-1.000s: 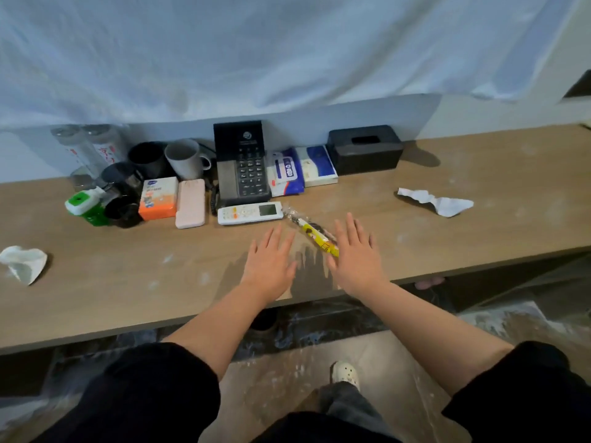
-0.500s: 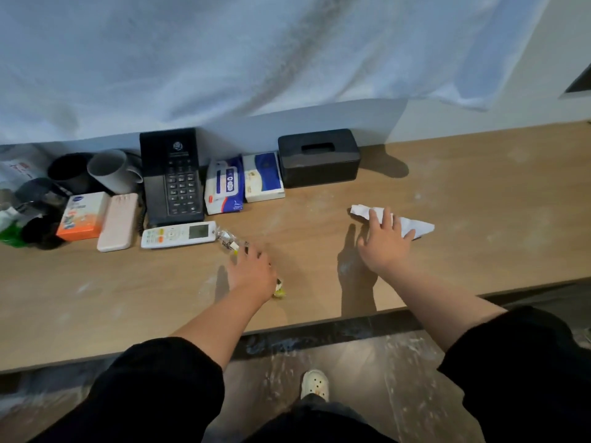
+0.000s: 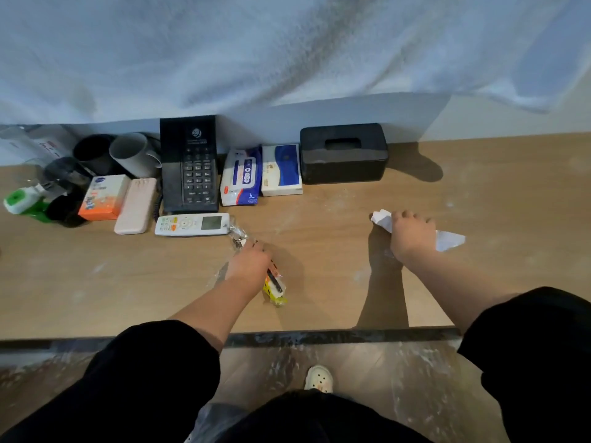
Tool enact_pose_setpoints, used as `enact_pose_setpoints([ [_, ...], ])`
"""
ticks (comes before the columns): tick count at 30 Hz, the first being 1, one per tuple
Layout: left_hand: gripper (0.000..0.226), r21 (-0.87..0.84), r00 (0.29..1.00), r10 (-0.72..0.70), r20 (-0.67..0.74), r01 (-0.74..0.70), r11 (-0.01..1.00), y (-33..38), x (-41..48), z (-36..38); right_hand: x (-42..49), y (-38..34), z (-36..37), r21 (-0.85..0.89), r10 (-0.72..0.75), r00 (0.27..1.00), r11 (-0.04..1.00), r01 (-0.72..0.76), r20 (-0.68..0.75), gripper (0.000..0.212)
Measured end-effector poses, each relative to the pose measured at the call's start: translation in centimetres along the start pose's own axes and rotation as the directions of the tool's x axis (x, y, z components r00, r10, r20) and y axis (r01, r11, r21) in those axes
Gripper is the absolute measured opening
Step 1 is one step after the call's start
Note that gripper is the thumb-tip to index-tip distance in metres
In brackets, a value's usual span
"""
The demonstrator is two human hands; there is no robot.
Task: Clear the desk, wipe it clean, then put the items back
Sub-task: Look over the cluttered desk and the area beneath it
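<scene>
Clearing is judged barely begun. A yellow packet (image 3: 275, 290) lying mid-bench (image 3: 511, 203) is grasped by the left grip (image 3: 249, 260), and a crumpled tissue (image 3: 451, 240) is clenched in the right grip (image 3: 412, 235). The phone (image 3: 188, 164), remote (image 3: 192, 224) and other items by the wall are not yet removed. Wiping and replacing are left.

A pale sheet (image 3: 287, 43) hangs behind; 1 cream clog (image 3: 318, 378) stands on the streaked floor (image 3: 399, 378).
</scene>
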State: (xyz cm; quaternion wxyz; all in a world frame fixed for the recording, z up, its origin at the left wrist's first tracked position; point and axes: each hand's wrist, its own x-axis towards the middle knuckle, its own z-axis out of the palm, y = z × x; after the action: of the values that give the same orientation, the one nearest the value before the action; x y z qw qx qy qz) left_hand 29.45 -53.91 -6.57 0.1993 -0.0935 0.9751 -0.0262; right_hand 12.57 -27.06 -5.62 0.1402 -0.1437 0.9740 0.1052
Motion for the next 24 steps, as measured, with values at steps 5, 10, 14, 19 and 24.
enact_pose_setpoints([
  [5, 0.04, 0.11, 0.994, 0.103, 0.025, -0.105, 0.988, -0.8, 0.8, -0.2, 0.1, 0.2, 0.0, -0.067, -0.049, 0.999, 0.997, 0.05, 0.008, 0.054],
  [10, 0.031, 0.313, 0.983, 0.184, 0.015, -0.179, 0.933, -0.7, 1.1, -1.2, 0.4, 0.5, -0.2, -0.14, -0.098, 0.995, 0.985, 0.098, 0.007, 0.036],
  [14, 0.029, 0.4, 0.962, 0.271, 0.023, -0.257, 0.88, -0.9, 1.5, -1.6, 0.4, 1.1, -0.7, -0.145, -0.119, 0.993, 0.983, 0.115, -0.018, 0.028],
  [19, 0.027, 0.388, 0.952, 0.306, 0.029, -0.293, 0.874, -1.4, 1.7, -2.0, 0.0, 1.8, -1.7, -0.147, -0.175, 0.978, 0.977, 0.157, -0.118, 0.024],
  [24, 0.009, 0.037, 0.979, 0.177, -0.104, -0.174, 0.984, -1.3, 1.8, -4.4, 0.0, -0.1, -5.0, 0.021, -0.186, 0.92, 0.978, 0.206, -0.345, 0.013],
])
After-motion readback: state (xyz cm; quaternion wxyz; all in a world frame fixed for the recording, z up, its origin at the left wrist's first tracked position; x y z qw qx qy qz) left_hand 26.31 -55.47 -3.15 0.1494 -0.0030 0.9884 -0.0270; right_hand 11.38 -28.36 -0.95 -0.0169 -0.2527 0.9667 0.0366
